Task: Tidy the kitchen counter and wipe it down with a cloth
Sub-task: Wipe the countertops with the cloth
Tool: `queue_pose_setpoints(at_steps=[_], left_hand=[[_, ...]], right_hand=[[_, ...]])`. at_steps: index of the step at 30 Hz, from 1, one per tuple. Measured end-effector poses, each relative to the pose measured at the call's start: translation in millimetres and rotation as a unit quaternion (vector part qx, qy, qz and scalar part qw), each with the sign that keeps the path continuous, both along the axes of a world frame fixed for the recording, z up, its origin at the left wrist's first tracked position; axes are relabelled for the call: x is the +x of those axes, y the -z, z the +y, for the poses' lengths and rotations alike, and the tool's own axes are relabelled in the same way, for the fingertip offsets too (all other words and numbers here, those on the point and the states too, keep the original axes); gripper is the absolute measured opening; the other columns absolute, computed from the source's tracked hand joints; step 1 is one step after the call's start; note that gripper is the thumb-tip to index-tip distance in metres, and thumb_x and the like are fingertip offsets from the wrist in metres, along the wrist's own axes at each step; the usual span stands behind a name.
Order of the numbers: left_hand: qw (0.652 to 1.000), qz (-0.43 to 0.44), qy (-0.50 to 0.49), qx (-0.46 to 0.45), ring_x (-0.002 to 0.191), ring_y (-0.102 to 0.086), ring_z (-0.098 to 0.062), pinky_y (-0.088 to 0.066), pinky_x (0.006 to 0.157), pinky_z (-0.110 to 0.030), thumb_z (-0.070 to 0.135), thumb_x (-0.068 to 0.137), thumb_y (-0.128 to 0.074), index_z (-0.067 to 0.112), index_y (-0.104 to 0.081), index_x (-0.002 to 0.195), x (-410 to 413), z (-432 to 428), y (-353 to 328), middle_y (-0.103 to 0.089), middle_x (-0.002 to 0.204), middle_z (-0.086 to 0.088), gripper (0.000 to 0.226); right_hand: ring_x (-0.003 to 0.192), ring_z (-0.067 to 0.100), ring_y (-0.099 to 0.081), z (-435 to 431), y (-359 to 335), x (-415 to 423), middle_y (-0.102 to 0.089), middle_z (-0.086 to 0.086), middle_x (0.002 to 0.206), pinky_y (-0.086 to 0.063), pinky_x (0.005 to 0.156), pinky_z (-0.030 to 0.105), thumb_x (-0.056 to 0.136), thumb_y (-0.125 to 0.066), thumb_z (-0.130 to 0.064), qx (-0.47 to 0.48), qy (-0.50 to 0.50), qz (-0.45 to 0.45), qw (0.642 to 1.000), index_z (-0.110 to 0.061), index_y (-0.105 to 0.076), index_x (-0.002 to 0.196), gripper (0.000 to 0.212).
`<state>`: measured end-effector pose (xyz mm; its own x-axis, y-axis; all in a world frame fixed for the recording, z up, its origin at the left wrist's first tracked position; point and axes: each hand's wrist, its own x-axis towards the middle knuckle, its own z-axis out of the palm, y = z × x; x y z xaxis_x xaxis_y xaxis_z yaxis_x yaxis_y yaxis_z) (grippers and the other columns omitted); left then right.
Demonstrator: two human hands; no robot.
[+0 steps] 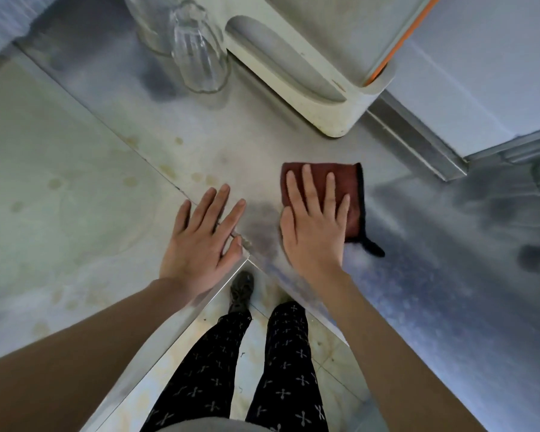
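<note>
Legs: At six o'clock in my feed, a person in black patterned trousers (206,369) is standing on a tiled floor (325,344). One dark shoe (242,291) is showing just below the counter's corner.
Left hand: The left hand (200,241) is lying palm-down on the steel counter (200,135), at nine o'clock from the cloth and apart from it. Its fingers are straight and slightly spread, gripping nothing, and it is crossing the seam where two surfaces meet.
Right hand: The right hand (314,226) is pressing flat on the cloth, fingers straight and fanned apart. The heel of the palm is overhanging the cloth's near edge.
Cloth: I am seeing a folded reddish-brown cloth (351,179) with black trim lying flat on the counter, just right of centre. A black loop is trailing from its corner at five o'clock.
Stains: Pale yellowish spots (197,177) are dotting the metal at eleven o'clock from the left hand's fingertips.
Glasses: At twelve o'clock, well beyond the left hand, a ribbed clear glass (200,57) is standing, with a second glass (150,23) just behind it.
Rack: At one o'clock, a cream plastic rack (293,63) is sitting near the glasses and holding an orange-edged board (396,35).
</note>
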<state>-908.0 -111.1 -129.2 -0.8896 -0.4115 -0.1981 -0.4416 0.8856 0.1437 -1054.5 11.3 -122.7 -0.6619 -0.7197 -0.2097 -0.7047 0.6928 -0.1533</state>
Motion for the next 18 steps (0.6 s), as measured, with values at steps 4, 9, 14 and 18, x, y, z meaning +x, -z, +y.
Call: queue_pose_setpoints(at_steps=[4, 9, 14, 18], left_hand=[[1.000, 0.003, -0.012, 0.004, 0.140, -0.025, -0.027, -0.014, 0.112, -0.045, 0.043, 0.092, -0.028, 0.011, -0.028, 0.144, 0.4, -0.2, -0.4, -0.025, 0.153, -0.010, 0.061], [1.000, 0.008, -0.012, 0.004, 0.141, -0.024, -0.024, -0.014, 0.113, -0.044, 0.042, 0.093, -0.028, 0.007, -0.027, 0.144, 1.7, -0.3, 1.0, -0.025, 0.153, -0.009, 0.062], [1.000, 0.003, -0.019, 0.009, 0.142, -0.020, -0.020, -0.009, 0.115, -0.042, 0.041, 0.093, -0.026, 0.009, -0.027, 0.144, 1.2, -0.1, 1.2, -0.022, 0.154, -0.007, 0.061], [0.997, 0.059, -0.036, 0.043, 0.142, -0.020, -0.022, -0.006, 0.115, -0.036, 0.041, 0.095, -0.025, 0.009, -0.024, 0.145, 11.1, -5.3, -10.0, -0.019, 0.155, -0.009, 0.059]], right_hand=[[0.140, 0.035, -0.025, 40.5, 4.0, -24.2, -0.030, 0.000, 0.153, -0.018, 0.109, 0.059, 0.094, -0.023, -0.036, 0.016, -0.151, 0.033, 0.988, -0.029, -0.027, 0.146, 0.052], [0.144, 0.034, -0.002, 27.9, -1.0, -10.3, -0.005, -0.003, 0.158, 0.000, 0.113, 0.055, 0.088, -0.001, -0.044, 0.033, 0.126, 0.008, 0.991, -0.031, 0.000, 0.147, 0.060], [0.142, 0.039, -0.013, -2.9, -5.3, 54.0, -0.010, 0.000, 0.158, -0.007, 0.110, 0.059, 0.094, -0.008, -0.043, 0.042, -0.071, -0.012, 0.997, -0.028, -0.008, 0.149, 0.057], [0.141, 0.035, -0.023, 16.7, -0.1, 21.8, -0.026, 0.000, 0.155, -0.022, 0.108, 0.060, 0.095, -0.021, -0.040, 0.037, -0.135, 0.020, 0.990, -0.030, -0.019, 0.148, 0.054]])
